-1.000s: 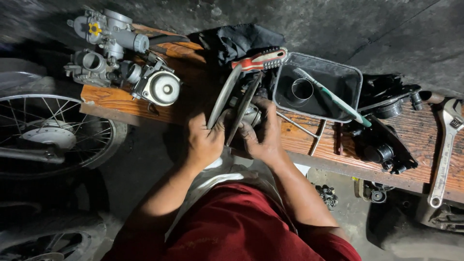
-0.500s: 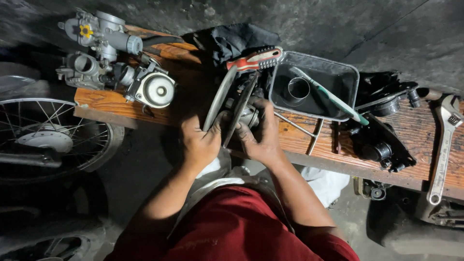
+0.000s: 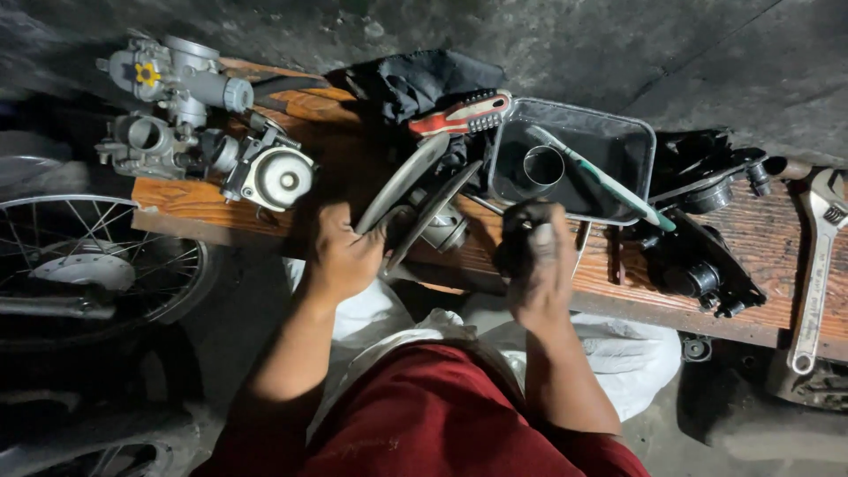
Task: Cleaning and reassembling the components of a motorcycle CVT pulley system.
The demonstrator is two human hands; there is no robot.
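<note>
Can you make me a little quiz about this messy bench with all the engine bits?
1. True or false: the long silver adjustable wrench lies at the bench's right end.
2. What lies inside the dark rectangular metal tray? A) green-handled toothbrush B) hammer C) red cup
3. Which hand grips the curved silver metal levers?

Key:
1. True.
2. A, the green-handled toothbrush leans across it, beside a short metal tube.
3. The left hand; the right hand is raised just in front of the tray, and what it holds cannot be made out.
</note>
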